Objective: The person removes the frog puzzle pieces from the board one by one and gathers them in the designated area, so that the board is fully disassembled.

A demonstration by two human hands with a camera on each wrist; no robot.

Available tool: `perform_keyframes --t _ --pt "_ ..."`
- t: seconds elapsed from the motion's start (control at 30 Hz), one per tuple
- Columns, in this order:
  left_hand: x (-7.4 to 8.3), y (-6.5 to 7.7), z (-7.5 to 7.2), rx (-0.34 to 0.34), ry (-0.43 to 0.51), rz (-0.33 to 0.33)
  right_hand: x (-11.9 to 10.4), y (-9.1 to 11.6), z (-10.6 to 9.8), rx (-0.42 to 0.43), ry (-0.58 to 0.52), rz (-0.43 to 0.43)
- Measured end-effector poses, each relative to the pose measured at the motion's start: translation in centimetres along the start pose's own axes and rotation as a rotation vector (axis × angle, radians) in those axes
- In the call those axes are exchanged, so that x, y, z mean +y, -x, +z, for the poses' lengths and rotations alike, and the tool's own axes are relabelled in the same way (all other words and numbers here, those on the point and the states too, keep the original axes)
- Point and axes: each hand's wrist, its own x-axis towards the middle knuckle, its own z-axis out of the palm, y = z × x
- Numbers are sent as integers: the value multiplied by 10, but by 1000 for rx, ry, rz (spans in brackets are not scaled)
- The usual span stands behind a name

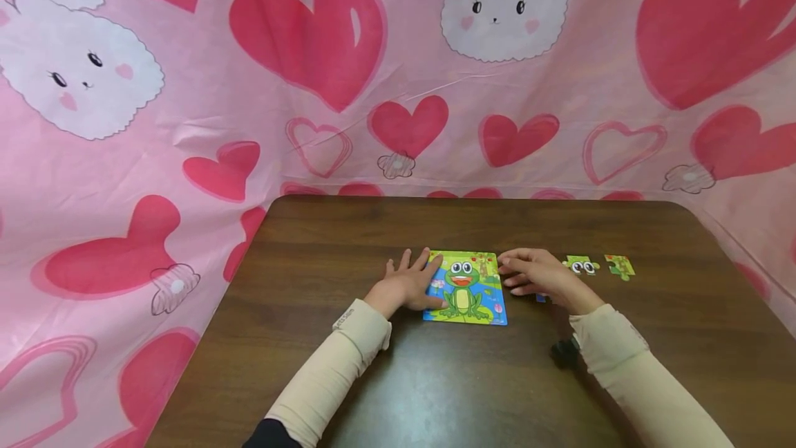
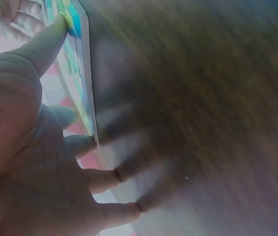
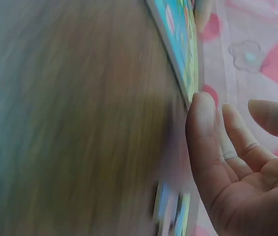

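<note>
Cream sleeves [image 1: 659, 379] reach in from the near side of the frog jigsaw [image 1: 463, 289], which lies flat on the brown wood-grain table [image 1: 373, 393] between the two hands. Bright and glossy, it shows a grinning green frog with round white eyes, a red mouth and a yellow belly, set against blue water with pink flowers, a lime-green bank and a red-dotted tree in the far right corner. Its outline looks nearly square, so I cannot tell a long axis; the frog's head points away from the person and its feet toward them. At the jigsaw's left edge the left hand [image 1: 401, 287] is spread wide, thumb and index finger over the picture, the other fingers off it. By its right edge, the right hand [image 1: 541, 275] has its fingers loosely bent and apart, gripping nothing; whether they touch the edge I cannot tell. Right of the jigsaw, past that hand, lie an eyes piece [image 1: 581, 266] and, farther out, a tree piece [image 1: 620, 266]; a blue piece [image 1: 540, 298], partly hidden, sits nearer. Beyond the jigsaw hangs pink heart-and-rabbit cloth [image 1: 435, 81].
</note>
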Motion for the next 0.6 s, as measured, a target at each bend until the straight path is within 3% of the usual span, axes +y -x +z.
perform_keyframes --t 0.3,0.6 --pt "2 1 -1 -8 -3 -13 -16 -20 31 -18 48 -31" --pt "1 -1 0 -15 0 -11 -25 -28 50 -80 76 -65"
